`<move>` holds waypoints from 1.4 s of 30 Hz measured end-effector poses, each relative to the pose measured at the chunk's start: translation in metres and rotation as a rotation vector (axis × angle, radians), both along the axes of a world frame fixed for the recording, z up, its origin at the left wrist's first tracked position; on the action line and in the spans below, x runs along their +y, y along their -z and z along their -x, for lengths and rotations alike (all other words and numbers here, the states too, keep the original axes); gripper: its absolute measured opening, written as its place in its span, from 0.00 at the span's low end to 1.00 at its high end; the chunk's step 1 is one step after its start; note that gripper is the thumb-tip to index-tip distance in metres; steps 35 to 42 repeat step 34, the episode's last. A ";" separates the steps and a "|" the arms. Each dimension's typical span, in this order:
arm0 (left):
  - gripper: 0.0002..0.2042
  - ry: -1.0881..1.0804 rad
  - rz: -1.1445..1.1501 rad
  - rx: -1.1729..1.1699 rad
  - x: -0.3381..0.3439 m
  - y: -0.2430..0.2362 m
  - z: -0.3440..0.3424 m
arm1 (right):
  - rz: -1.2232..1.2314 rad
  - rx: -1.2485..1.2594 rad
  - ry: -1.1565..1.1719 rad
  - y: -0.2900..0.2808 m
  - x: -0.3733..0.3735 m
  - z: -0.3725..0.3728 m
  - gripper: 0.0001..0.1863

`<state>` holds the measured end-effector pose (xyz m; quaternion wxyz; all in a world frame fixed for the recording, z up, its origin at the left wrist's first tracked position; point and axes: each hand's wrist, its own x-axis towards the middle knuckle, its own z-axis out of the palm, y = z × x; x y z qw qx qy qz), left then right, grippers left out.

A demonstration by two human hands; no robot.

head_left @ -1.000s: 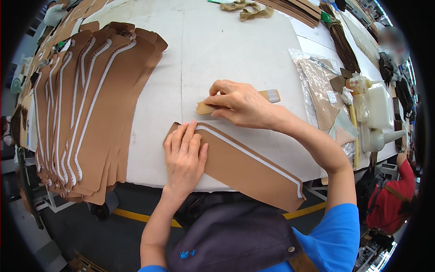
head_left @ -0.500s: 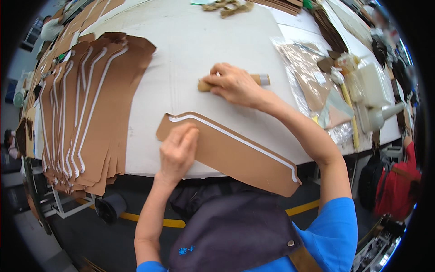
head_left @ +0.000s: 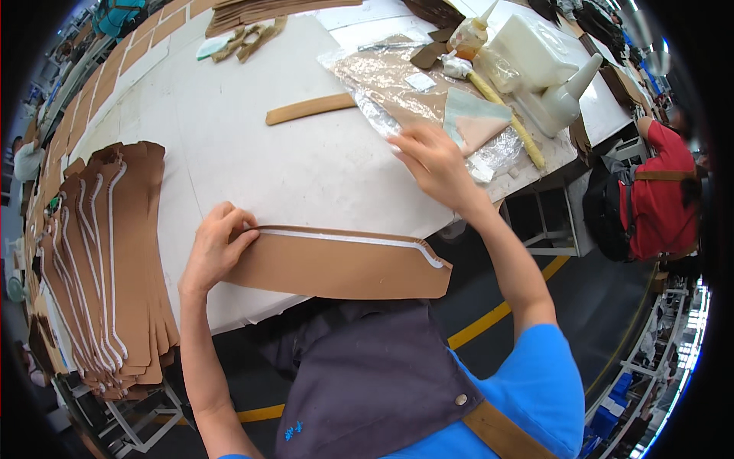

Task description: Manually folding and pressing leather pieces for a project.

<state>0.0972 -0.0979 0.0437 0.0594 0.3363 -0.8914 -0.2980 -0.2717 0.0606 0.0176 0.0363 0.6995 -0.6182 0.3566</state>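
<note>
A long brown panel [head_left: 329, 268], apparently leather, lies along the table's near edge and partly overhangs it. A white strip [head_left: 329, 237] runs along its far edge and curves down at the right end. My left hand [head_left: 212, 251] is closed, thumb and fingers pinching the panel's far left edge. Over the near edge of a clear plastic bag [head_left: 375, 65], my right hand [head_left: 434, 168] hovers with its fingertips drawn together. A small white spot shows at those fingertips, too small to name. A tan wooden stick [head_left: 310, 109] lies beyond the panel.
Overlapping brown panels with white strips [head_left: 134, 268] are piled at the left. At the far right stand a squeeze bottle [head_left: 468, 37], white plastic containers [head_left: 535, 46] and a yellow-wrapped rod [head_left: 508, 122]. Tan scraps [head_left: 256, 38] lie farther back. A person in red [head_left: 661, 199] is at the right.
My right hand has left the stick and moved right to the bag's edge. My left hand has shifted to the panel's left far edge, and the panel has turned more level. The view has swung right.
</note>
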 end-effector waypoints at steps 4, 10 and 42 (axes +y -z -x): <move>0.06 -0.072 -0.077 0.114 0.003 -0.007 -0.028 | 0.012 -0.054 0.097 0.025 0.076 0.007 0.15; 0.07 -0.619 -0.126 0.386 0.012 -0.023 -0.155 | 0.021 0.008 0.052 0.010 0.054 0.010 0.18; 0.08 0.241 0.286 0.506 0.060 0.019 0.182 | 0.104 -0.517 0.124 -0.041 -0.077 -0.033 0.17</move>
